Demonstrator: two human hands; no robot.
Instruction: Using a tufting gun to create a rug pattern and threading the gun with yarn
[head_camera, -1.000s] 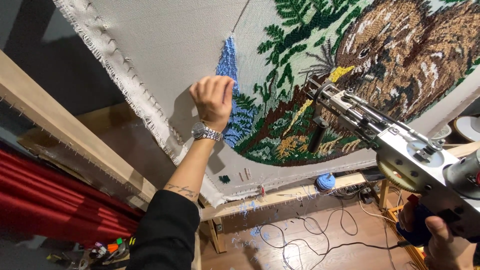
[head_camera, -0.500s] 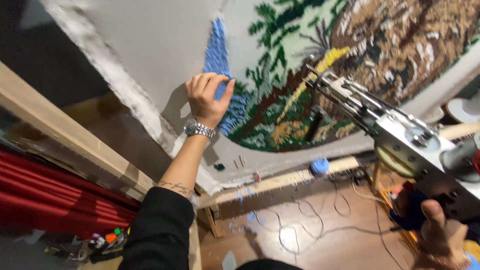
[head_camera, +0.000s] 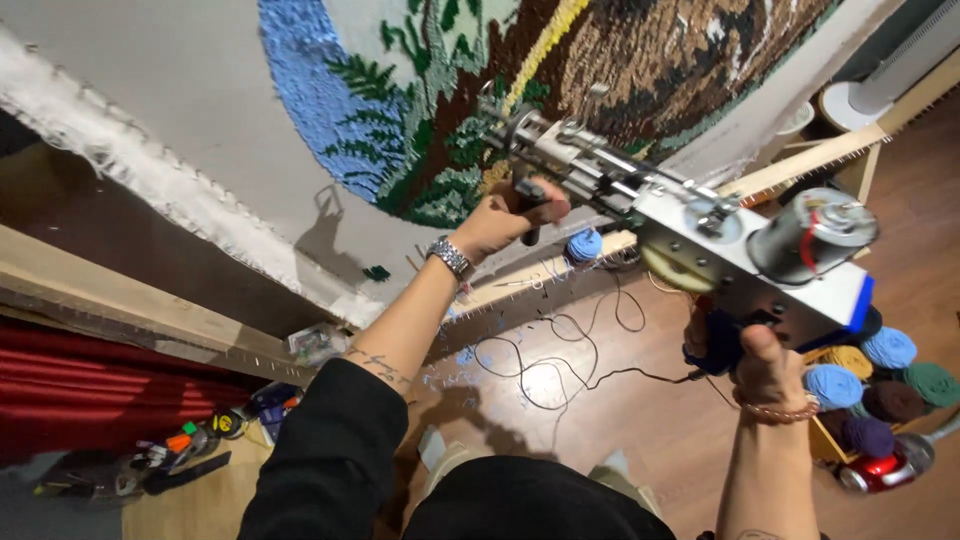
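Note:
My left hand (head_camera: 505, 215), with a metal watch on the wrist, grips the black front handle under the metal tufting gun (head_camera: 680, 225). My right hand (head_camera: 750, 360) is closed around the gun's blue rear grip. The gun's tip (head_camera: 495, 105) points at the stretched grey cloth (head_camera: 190, 90), close to the green and brown tufted picture (head_camera: 470, 140) with its blue patch (head_camera: 315, 95). The gun has a round motor at its back end.
A wooden frame rail (head_camera: 130, 310) holds the cloth. A blue yarn ball (head_camera: 583, 245) sits on the lower rail. A black cable (head_camera: 545, 365) lies on the wooden floor. Several yarn balls (head_camera: 885, 375) are at right, tools (head_camera: 190, 445) at lower left.
My left hand left the cloth beside the blue patch and took hold of the gun's front handle. The view has tilted down and closer to the gun.

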